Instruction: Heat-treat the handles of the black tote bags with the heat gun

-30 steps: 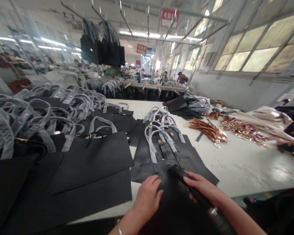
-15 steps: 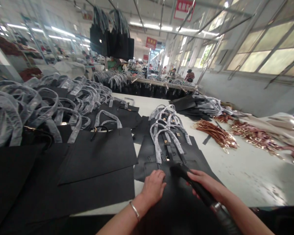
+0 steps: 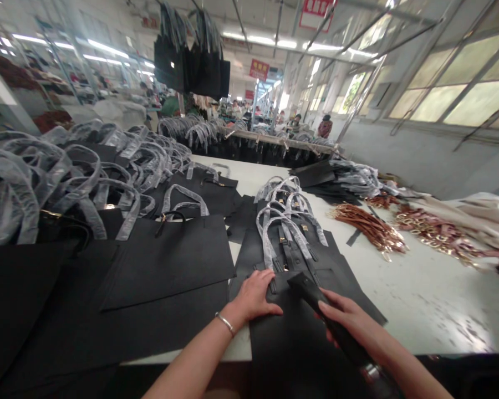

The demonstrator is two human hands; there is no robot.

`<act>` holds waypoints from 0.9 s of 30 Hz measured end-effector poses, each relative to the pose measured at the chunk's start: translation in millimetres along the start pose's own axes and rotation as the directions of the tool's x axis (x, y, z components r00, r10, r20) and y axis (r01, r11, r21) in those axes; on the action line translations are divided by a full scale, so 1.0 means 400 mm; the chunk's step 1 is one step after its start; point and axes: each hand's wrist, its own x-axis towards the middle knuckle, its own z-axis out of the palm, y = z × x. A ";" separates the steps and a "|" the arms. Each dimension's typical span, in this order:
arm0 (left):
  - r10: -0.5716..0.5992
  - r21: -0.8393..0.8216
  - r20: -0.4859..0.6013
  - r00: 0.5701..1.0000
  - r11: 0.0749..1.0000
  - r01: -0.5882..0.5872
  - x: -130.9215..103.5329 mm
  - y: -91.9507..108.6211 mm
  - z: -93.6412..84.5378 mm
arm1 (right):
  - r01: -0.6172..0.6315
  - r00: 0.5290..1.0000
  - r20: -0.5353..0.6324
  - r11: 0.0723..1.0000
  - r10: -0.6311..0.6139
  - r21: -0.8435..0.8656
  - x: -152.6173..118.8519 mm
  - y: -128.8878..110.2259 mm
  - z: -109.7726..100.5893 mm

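Head view. On pale worktable, at front edge: black leather-look bag, overlapping other black bags with plastic-wrapped handles. Near its far left corner: left hand, unclenched, thumb splayed, laid on bag. Right hand: wrapped around black handheld tool, type unclear, angled over bag, contact uncertain. Step, judged: tool work near far edge. Next: calling for steady bag, controlled tool tip.

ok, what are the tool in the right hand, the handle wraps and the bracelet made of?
Tool: probably hard plastic, dark, low-sheen, with a shiny, metal-looking band.
Handle wraps: likely thin plastic film; translucent, crinkled, catching light.
Bracelet: likely polished metal, from its bright silvery glint; which metal, can't tell.
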 end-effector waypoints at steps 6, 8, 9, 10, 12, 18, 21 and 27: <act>-0.036 -0.277 0.066 0.997 0.959 0.053 0.036 -0.069 -0.011 | -0.060 0.985 0.160 0.998 0.060 -0.010 0.045 -0.011 0.058; -0.058 -0.361 0.092 0.994 0.929 0.087 0.044 -0.079 -0.014 | -0.069 0.981 0.183 0.997 0.071 -0.017 0.070 -0.024 0.074; -0.063 -0.395 0.104 0.993 0.913 0.099 0.046 -0.082 -0.014 | -0.070 0.979 0.190 0.997 0.073 -0.021 0.084 -0.031 0.080; -0.068 -0.421 0.111 0.991 0.901 0.109 0.047 -0.084 -0.015 | -0.070 0.978 0.195 0.997 0.074 -0.027 0.097 -0.040 0.086; -0.060 -0.453 0.104 0.993 0.886 0.101 0.048 -0.087 -0.015 | -0.068 0.976 0.203 0.997 0.076 -0.042 0.117 -0.057 0.094; -0.024 -0.419 0.016 1.000 0.908 0.029 0.048 -0.097 -0.007 | -0.137 0.949 0.273 0.985 0.161 -0.106 0.128 -0.092 0.072; -0.017 -0.419 0.032 0.999 0.907 0.029 0.051 -0.099 -0.008 | -0.162 0.939 0.288 0.980 0.190 -0.118 0.137 -0.104 0.077; -0.020 -0.440 -0.005 1.000 0.898 0.016 0.043 -0.096 -0.011 | -0.107 0.964 0.227 0.985 0.137 -0.138 0.145 -0.117 0.107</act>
